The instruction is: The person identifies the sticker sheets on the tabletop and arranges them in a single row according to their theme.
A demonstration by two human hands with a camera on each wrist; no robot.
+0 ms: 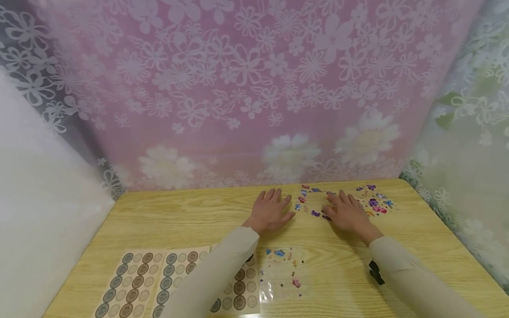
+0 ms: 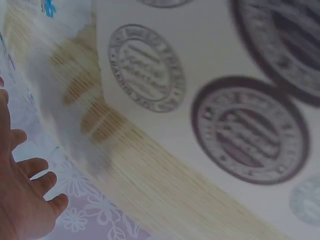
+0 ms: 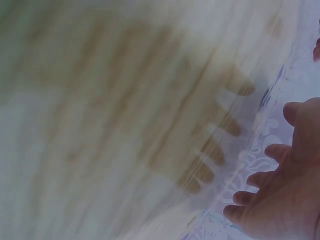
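My left hand point(image 1: 269, 213) is over the wooden table point(image 1: 191, 216), fingers spread, just left of clear sheets printed with small colourful flowers. In the left wrist view the same hand point(image 2: 25, 195) appears with fingers apart and nothing in its grip. My right hand point(image 1: 350, 214) lies over the flower prints point(image 1: 373, 202) at the back right, its fingers pointing to the far edge and hiding part of them. The right wrist view shows this hand point(image 3: 285, 185) with fingers extended and apart, shadows of fingers on the wood.
Sheets of round stamp-style labels point(image 1: 132, 281) lie at the front left, one partly under my left forearm in the head view. Another clear flower sheet point(image 1: 280, 276) shines at front centre. A floral curtain point(image 1: 238, 110) hangs behind the table's far edge.
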